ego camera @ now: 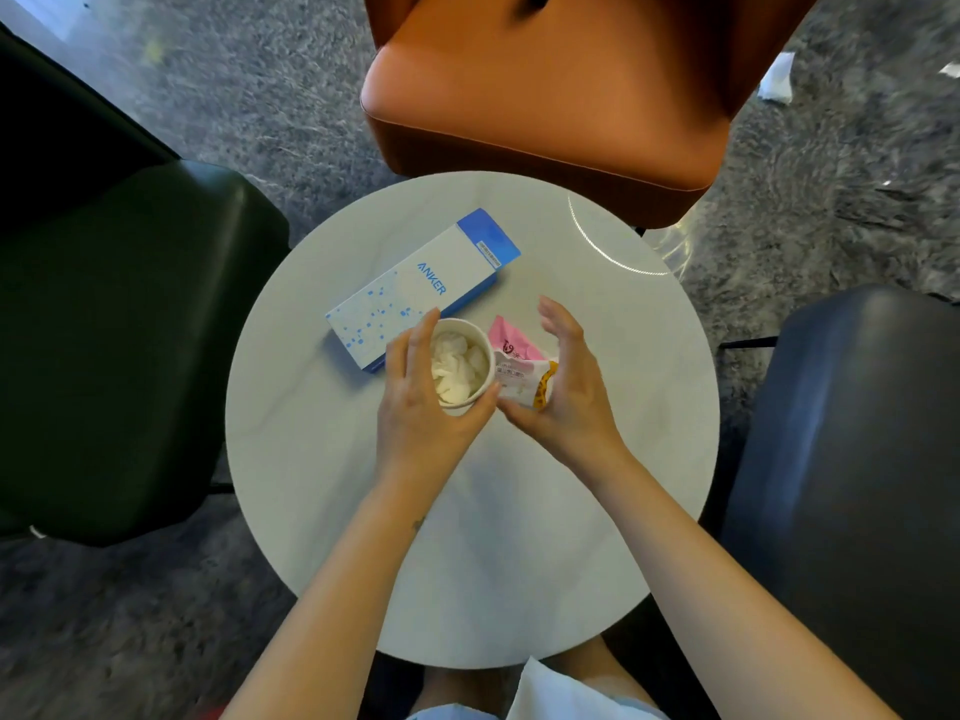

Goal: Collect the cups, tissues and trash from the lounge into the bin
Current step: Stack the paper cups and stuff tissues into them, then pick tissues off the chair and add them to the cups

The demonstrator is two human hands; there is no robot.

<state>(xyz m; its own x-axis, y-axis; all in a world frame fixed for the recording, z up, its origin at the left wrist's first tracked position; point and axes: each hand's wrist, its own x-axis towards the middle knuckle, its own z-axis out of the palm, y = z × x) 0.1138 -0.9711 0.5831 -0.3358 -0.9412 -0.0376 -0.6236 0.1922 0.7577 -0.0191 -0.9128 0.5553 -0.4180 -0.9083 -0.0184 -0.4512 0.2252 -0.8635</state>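
Left hand (pixel 415 407) is wrapped around the paper cup (pixel 474 339), thumb on the near side and fingers over the far rim. It is a firm hold, with the cup just above the pale round surface (pixel 467 537) or resting on it; I can't tell which. White crumpled tissues (pixel 457 368) fill the cup. Right hand (pixel 566 397) sits just right of the cup, thumb and lower fingers pinching a pink-and-white snack wrapper (pixel 519 371) while the upper fingers stand loosely spread, half open. The wrapper's edge touches the cup's rim.

The smart play looks like stuffing the wrapper into the cup: hold the cup upright and steady, scrunch the wrapper small, then press it down on the tissues so nothing springs out. Don't squeeze hard, since a paper wall buckles.

Just behind the cup lies a blue-and-white box (pixel 421 288), and well beyond the cup, white scraps (pixel 776 80) dot the carpet. No bin is in view.
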